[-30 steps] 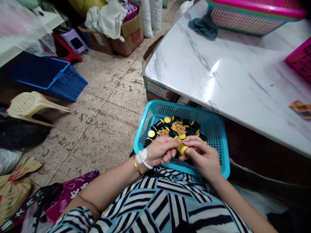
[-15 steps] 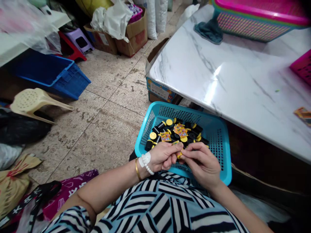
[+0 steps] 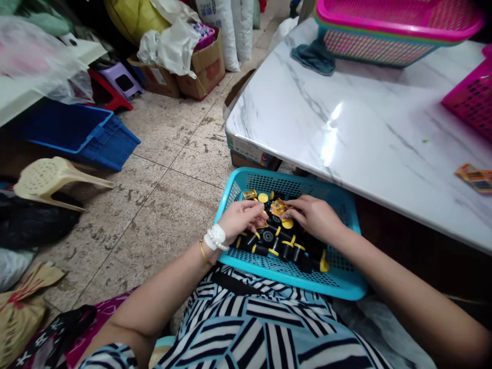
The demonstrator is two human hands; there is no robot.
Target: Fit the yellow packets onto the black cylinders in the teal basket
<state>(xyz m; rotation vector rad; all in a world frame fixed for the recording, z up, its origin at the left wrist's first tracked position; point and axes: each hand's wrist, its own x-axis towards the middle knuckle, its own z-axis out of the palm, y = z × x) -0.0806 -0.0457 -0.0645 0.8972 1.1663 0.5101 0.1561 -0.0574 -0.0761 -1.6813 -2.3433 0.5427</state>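
A turquoise plastic basket (image 3: 230, 187) sits against my lap, full of small black cylinders with yellow caps (image 3: 287, 250). In its middle lies a loose pile of orange-yellow printed stickers (image 3: 280, 209). My right hand (image 3: 317, 218) reaches in from the right, thumb and fingertips pinched at the pile's edge on a sticker. Left of the pile, my left hand (image 3: 242, 218) has its fingers curled together low among the cylinders; what they hold, if anything, is hidden. Another orange printed piece (image 3: 262, 223) shows by its fingers. Near the far left corner lies a cylinder with a gold printed wrap (image 3: 249, 195).
A white marble-look table (image 3: 277, 118) borders the basket's far right side. It carries stacked baskets (image 3: 361, 46), a dark cloth (image 3: 315, 57) and printed sheets (image 3: 476, 178). On the floor at left stand a cream stool (image 3: 49, 177) and a blue crate (image 3: 103, 136).
My hands have parted from a small yellow piece they held together and moved further into the basket. A gold-wrapped cylinder now shows at the far left corner. The view has shifted slightly.
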